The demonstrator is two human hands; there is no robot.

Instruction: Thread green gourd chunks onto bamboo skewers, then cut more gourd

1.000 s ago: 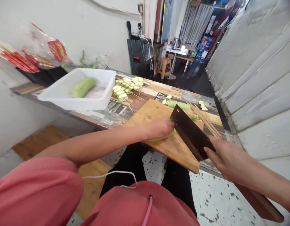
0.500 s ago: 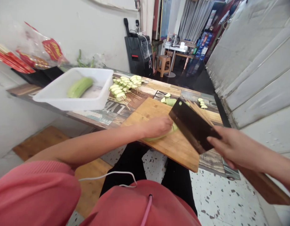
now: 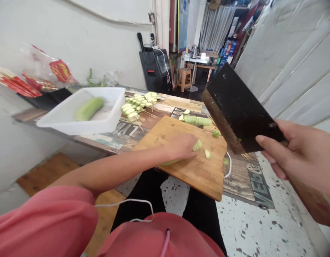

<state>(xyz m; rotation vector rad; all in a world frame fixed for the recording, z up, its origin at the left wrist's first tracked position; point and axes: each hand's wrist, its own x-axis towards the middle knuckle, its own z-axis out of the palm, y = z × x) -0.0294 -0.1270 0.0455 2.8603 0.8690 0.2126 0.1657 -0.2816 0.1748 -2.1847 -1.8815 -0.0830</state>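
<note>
My right hand (image 3: 295, 153) grips a cleaver (image 3: 242, 110) by its wooden handle, the dark blade raised over the right side of the wooden cutting board (image 3: 178, 126). On the board, my left hand (image 3: 183, 144) is closed over a pale green zucchini, mostly covered by the fingers. Cut zucchini slices (image 3: 197, 145) lean together at the fingertips. One loose slice (image 3: 207, 154) lies apart to their right. Behind the board rests a row of sliced zucchini (image 3: 197, 120). A green end piece (image 3: 216, 133) sits near the board's far right edge.
A white plastic tub (image 3: 106, 123) on the left holds a whole zucchini (image 3: 89, 108). Skewered zucchini slices (image 3: 139, 103) are piled beside it. Red-marked skewers (image 3: 19, 84) and a plastic bag stand at far left. A brown stool (image 3: 184, 78) is beyond the table.
My right hand has lifted the cleaver up and to the right, away from the zucchini. The cut slices and the loose slice now show. My left hand stays on the zucchini.
</note>
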